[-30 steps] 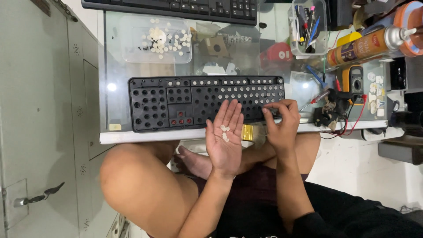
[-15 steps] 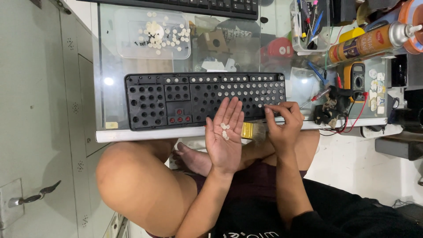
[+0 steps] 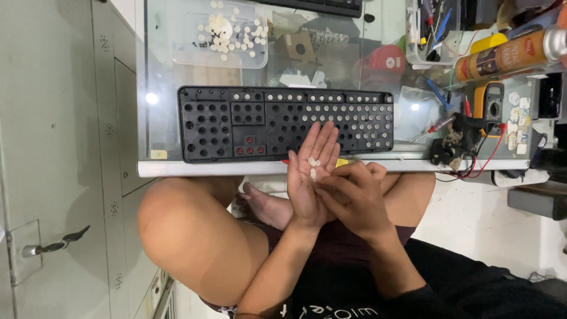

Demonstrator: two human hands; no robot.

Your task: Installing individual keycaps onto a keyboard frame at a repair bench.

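Domes (image 3: 312, 168) lie in the flat, open left palm (image 3: 310, 177); right fingers (image 3: 331, 186) pinch at one, grip unclear. Next it likely needs seating in the keyboard (image 3: 283, 124) just beyond the fingertips.

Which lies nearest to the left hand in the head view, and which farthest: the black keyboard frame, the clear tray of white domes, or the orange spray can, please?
1. Black keyboard frame, under the left hand fingertips.
2. Clear tray of white domes, at the desk's far edge.
3. Orange spray can, far right.
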